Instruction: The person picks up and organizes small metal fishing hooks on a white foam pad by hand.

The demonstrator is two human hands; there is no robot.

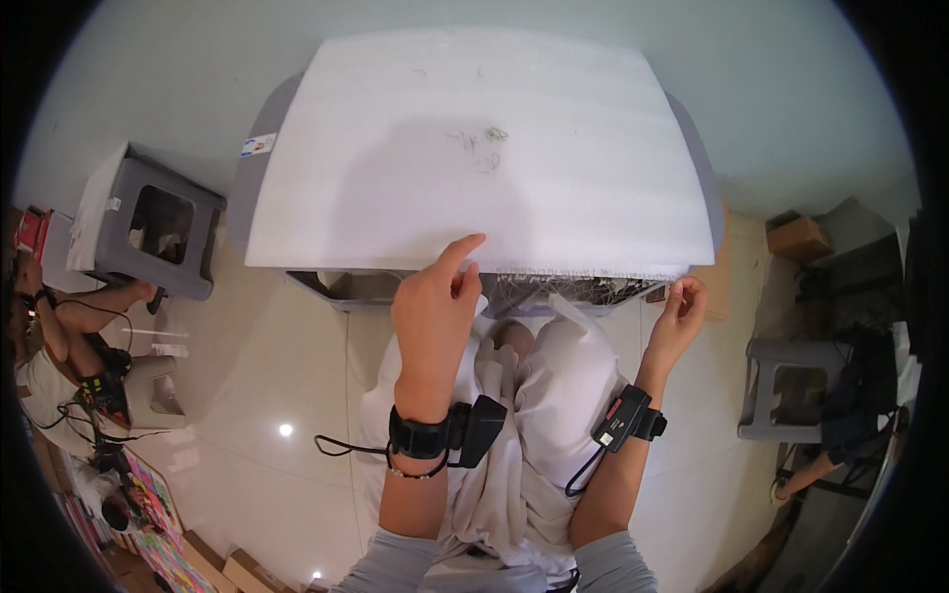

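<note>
A white foam sheet (593, 148) covers a grey plastic stool or small table (265, 109) in front of me. Thin dark strands, like fine wires or hairs, form a row (583, 274) along the right half of its near edge. Below the edge hangs a tangled bunch of similar strands (568, 291). My left hand (435, 314) hovers by the near edge, index finger stretched out and thumb apart, with nothing seen between them. At the near right corner, my right hand (682, 314) has its fingertips pinched; anything in them is too small to name.
A few loose strands (496, 134) lie mid-sheet. A grey stool (148, 222) stands at left, near a seated person (59, 341). Another grey stool (791, 390) is at right beside a person's leg (813, 476). A cardboard box (799, 238) sits by the wall.
</note>
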